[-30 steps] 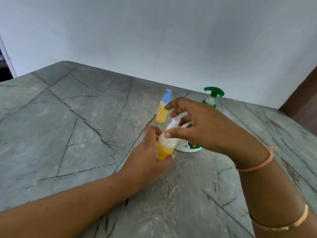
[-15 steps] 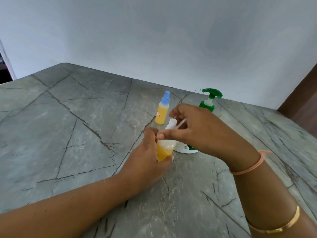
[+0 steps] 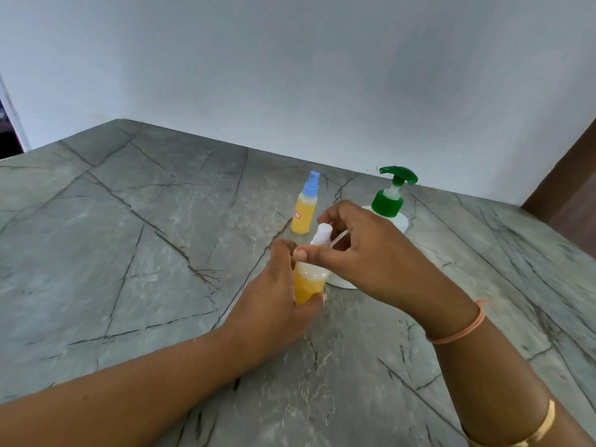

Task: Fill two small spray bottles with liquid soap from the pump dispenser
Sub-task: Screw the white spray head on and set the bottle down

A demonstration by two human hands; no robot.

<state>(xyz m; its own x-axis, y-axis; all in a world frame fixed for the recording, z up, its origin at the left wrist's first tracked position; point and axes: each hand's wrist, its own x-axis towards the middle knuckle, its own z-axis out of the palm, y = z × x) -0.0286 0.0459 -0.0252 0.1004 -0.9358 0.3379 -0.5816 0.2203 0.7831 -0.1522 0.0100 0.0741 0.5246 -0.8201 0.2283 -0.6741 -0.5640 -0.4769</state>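
My left hand [image 3: 277,295] grips a small clear spray bottle [image 3: 308,283] holding orange-yellow liquid, upright on the grey stone table [image 3: 145,253]. My right hand [image 3: 371,253] pinches its white spray cap [image 3: 322,234] at the bottle's neck, a thin dip tube showing beside the cap. A second small spray bottle [image 3: 304,208], blue-capped and filled with the same orange liquid, stands upright just behind. The white pump dispenser [image 3: 392,204] with a green pump head stands behind my right hand, its body partly hidden.
A pale wall [image 3: 290,75] rises close behind the table's far edge. A brown wooden panel [image 3: 571,175] stands at the far right. Bangles circle my right wrist and forearm.
My right hand shifted slightly left and down with the white cap onto the bottle's neck. More of the pump dispenser shows behind it. My left hand keeps its hold.
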